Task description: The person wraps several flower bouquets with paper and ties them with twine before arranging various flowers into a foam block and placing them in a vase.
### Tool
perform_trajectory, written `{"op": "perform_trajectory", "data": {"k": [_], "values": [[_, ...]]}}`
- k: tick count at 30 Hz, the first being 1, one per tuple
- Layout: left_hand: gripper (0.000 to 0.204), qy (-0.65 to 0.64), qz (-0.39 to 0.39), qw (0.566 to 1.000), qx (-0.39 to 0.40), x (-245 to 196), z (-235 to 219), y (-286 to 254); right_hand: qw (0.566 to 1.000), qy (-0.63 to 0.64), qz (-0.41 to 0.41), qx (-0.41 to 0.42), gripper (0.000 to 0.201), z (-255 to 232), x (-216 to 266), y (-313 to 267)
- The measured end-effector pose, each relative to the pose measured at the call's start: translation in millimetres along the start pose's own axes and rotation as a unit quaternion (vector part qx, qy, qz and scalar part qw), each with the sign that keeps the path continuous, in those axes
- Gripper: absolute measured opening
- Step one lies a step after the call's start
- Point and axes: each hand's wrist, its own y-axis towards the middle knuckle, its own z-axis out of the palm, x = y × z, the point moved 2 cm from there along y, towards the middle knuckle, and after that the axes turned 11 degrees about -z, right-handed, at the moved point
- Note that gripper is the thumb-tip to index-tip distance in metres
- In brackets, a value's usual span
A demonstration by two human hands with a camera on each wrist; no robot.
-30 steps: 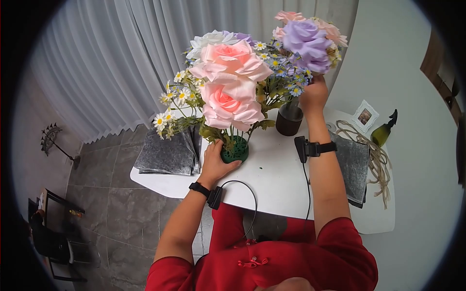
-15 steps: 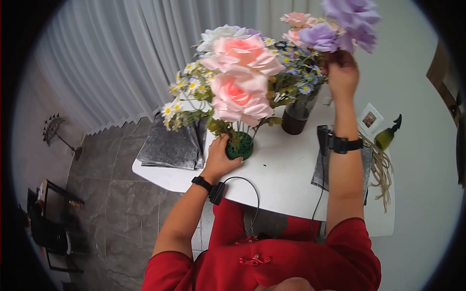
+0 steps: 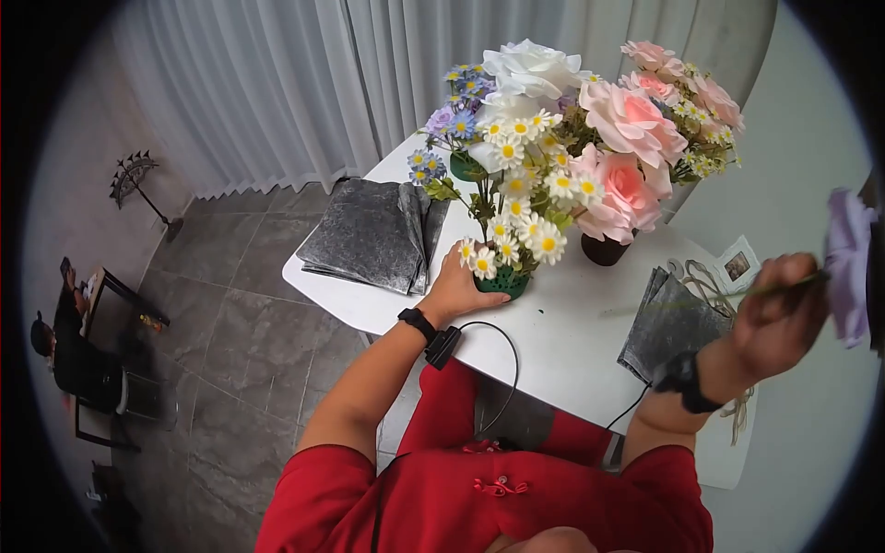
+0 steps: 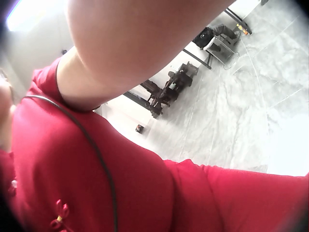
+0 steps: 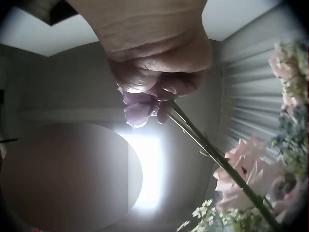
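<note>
My right hand [image 3: 779, 318] grips the stem [image 5: 212, 152] of an artificial purple rose [image 3: 849, 267], raised at the right side. In the right wrist view its fingers curl round the stem just below the bloom [image 5: 137, 111]. On the white table, my left hand [image 3: 461, 288] holds the green pierced flower holder [image 3: 505, 282] with fingers and thumb about its side. White daisies [image 3: 516, 207], a white rose [image 3: 530, 69] and pink roses [image 3: 631, 124] rise above this holder. The left wrist view shows no hand, only the arm and red clothing.
A dark vase [image 3: 606, 249] with more flowers stands behind. Grey folded sheets [image 3: 364, 235] lie at the left and more grey sheets [image 3: 673, 323] at the right, near beige rope [image 3: 705, 279] and a white picture frame [image 3: 737, 265]. A person [image 3: 83, 359] sits far left.
My right hand has drawn the purple rose from the flowers by the dark vase and swung it right and nearer. The left hand stays at the green holder, whose flowers now show from another side.
</note>
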Motion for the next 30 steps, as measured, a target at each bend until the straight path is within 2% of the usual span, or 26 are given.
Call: {"op": "perform_trajectory", "data": {"k": [1, 2, 3, 4, 5, 6, 7, 9, 11, 13, 15, 17, 18, 19, 21, 22, 24, 25, 26, 27, 28, 29, 30], "values": [[0.083, 0.020, 0.084, 0.995, -0.054, -14.9, -9.2, -5.1, 0.981, 0.158, 0.110, 0.035, 0.041, -17.5, -3.4, -3.9], [0.081, 0.040, 0.168, 0.979, -0.108, -24.5, -15.5, -7.6, 0.956, 0.239, 0.162, 0.054, 0.045, -23.5, -1.8, -11.3], [0.084, -0.002, 0.171, 0.983, -0.067, -22.8, -14.9, -2.2, 0.923, 0.311, 0.218, 0.068, 0.049, -29.5, 0.1, -19.0], [0.084, -0.002, 0.168, 0.983, -0.068, -24.6, -16.1, -2.9, 0.948, 0.135, 0.282, 0.061, 0.053, -17.6, 3.2, -35.2], [0.086, 0.011, 0.128, 0.991, -0.042, -26.7, -16.6, -3.9, 0.978, 0.019, 0.207, 0.012, 0.047, 21.3, 3.7, -47.7], [0.087, 0.023, 0.086, 0.996, -0.014, -26.9, -15.6, -5.0, 0.982, -0.116, 0.145, -0.045, 0.041, 60.2, 4.8, -61.2], [0.078, -0.044, 0.051, 0.996, -0.058, -25.0, -11.2, -8.1, 0.977, -0.111, 0.181, -0.020, 0.048, 65.0, 7.2, -66.1], [0.079, -0.029, 0.056, 0.995, -0.081, -21.8, -9.1, -5.8, 0.933, -0.229, 0.278, -0.003, 0.055, 79.3, 8.2, -70.2], [0.083, -0.012, 0.067, 0.993, -0.099, -20.0, -7.5, -4.8, 0.874, -0.349, 0.337, -0.008, 0.054, 105.6, 1.0, -70.4], [0.085, 0.002, 0.069, 0.992, -0.102, -26.3, -13.9, -10.3, 0.916, -0.104, 0.388, 0.019, 0.054, 114.4, -29.0, -105.9], [0.084, -0.002, 0.076, 0.993, -0.095, -30.5, -20.0, -15.7, 0.898, 0.149, 0.411, 0.041, 0.055, 121.7, -55.5, -138.8], [0.083, -0.015, 0.088, 0.992, -0.089, -30.7, -22.7, -21.2, 0.935, 0.099, 0.230, 0.251, 0.056, 139.3, -65.0, -128.4], [0.083, -0.020, 0.091, 0.992, -0.085, -29.0, -21.8, -21.1, 0.936, 0.084, 0.125, 0.320, 0.057, 147.4, -69.1, -124.2], [0.082, -0.028, 0.091, 0.992, -0.083, -28.7, -23.0, -21.4, 0.941, -0.018, -0.031, 0.336, 0.043, 161.9, -70.4, -129.7], [0.081, -0.035, 0.097, 0.991, -0.082, -31.0, -23.7, -19.9, 0.907, -0.123, -0.172, 0.363, 0.024, 181.9, -71.7, -131.0], [0.081, -0.039, 0.101, 0.991, -0.082, -32.8, -23.6, -18.4, 0.906, -0.152, -0.180, 0.351, 0.021, 187.7, -75.3, -133.4], [0.080, -0.056, 0.116, 0.988, -0.085, -45.2, -28.7, -19.6, 0.913, -0.205, -0.144, 0.322, 0.017, 192.5, -84.6, -132.1], [0.079, -0.061, 0.119, 0.988, -0.082, -45.3, -27.4, -17.0, 0.902, -0.240, -0.157, 0.322, 0.016, 191.5, -87.7, -131.5], [0.079, -0.058, 0.111, 0.989, -0.074, -40.6, -23.3, -14.1, 0.864, -0.310, -0.220, 0.331, 0.018, 188.1, -91.0, -129.9], [0.079, -0.023, 0.092, 0.994, -0.052, -15.6, -6.1, 0.9, 0.864, -0.309, -0.219, 0.332, 0.018, 185.1, -93.0, -126.2], [0.080, -0.019, 0.094, 0.994, -0.057, -13.6, -5.1, 1.3, 0.900, -0.283, -0.090, 0.317, 0.023, 183.6, -95.4, -116.5], [0.081, -0.015, 0.095, 0.993, -0.062, -11.5, -4.0, 1.6, 0.920, -0.253, 0.041, 0.298, 0.034, 181.3, -100.3, -110.9], [0.082, -0.012, 0.097, 0.993, -0.068, -9.2, -2.9, 2.0, 0.919, -0.252, 0.041, 0.300, 0.034, 179.3, -105.3, -109.3]]}}
